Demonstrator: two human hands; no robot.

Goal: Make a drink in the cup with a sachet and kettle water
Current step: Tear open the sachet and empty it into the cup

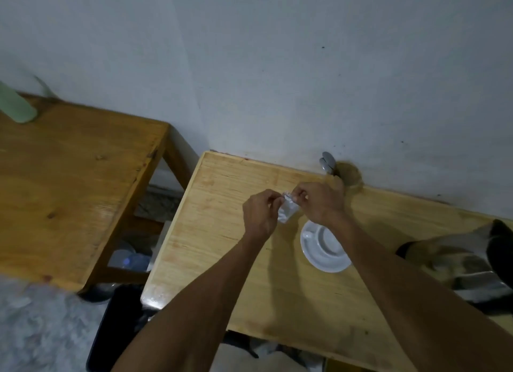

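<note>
Your left hand (259,213) and right hand (319,202) both pinch the top edge of the small silvery sachet (287,209), fingers closed on it from either side, holding it in the air above the light wooden table (222,232). Take the white cup (329,239) as your landmark: the sachet hangs just beyond it and to its left. The cup sits on a white saucer (324,256), partly under your right forearm. To the cup's right stands the steel kettle (469,263), blurred. Beyond the cup, against the wall, spoons (327,162) stand in a holder.
</note>
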